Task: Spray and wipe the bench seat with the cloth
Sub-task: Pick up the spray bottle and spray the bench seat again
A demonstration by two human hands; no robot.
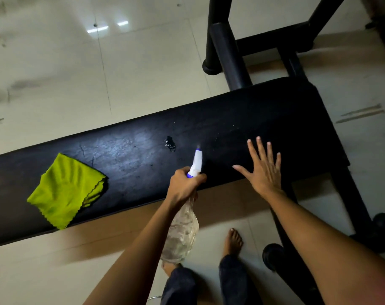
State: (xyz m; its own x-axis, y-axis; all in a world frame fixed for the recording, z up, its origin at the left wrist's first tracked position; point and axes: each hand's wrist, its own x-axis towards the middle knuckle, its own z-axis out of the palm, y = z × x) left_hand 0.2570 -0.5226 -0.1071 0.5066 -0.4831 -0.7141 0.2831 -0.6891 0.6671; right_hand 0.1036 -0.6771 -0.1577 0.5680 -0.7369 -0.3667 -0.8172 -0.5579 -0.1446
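Starting at the left of the bench seat [253,119]: spotting the yellow-green cloth [68,191] lying folded there, poking a bit past the near edge. Guessing soft, floppy and light, so probably scooping up a bunched handful from the middle instead of tugging a corner. Sitting well apart from both hands right now, way off to the left of the bottle.

Moving right: seeing the left hand [185,186] curling round the neck of the spray bottle [182,230], just below the white nozzle [197,161]. Aiming that nozzle away over the middle of the seat, with maybe a faint puff at the tip. Judging the clear crinkly body as light and squashy, so gripping at the stiffer neck seems right.

Also noticing a small glossy dark blotch [170,144] on the seat just far-left of the nozzle. Not telling whether tear or wet patch.

Further right: finding the right hand [264,170] spread wide, straight-fingered, holding nothing, hovering over or resting on the near edge of the seat. Can't tell which. Guessing the smooth padded top is getting slick once wet.
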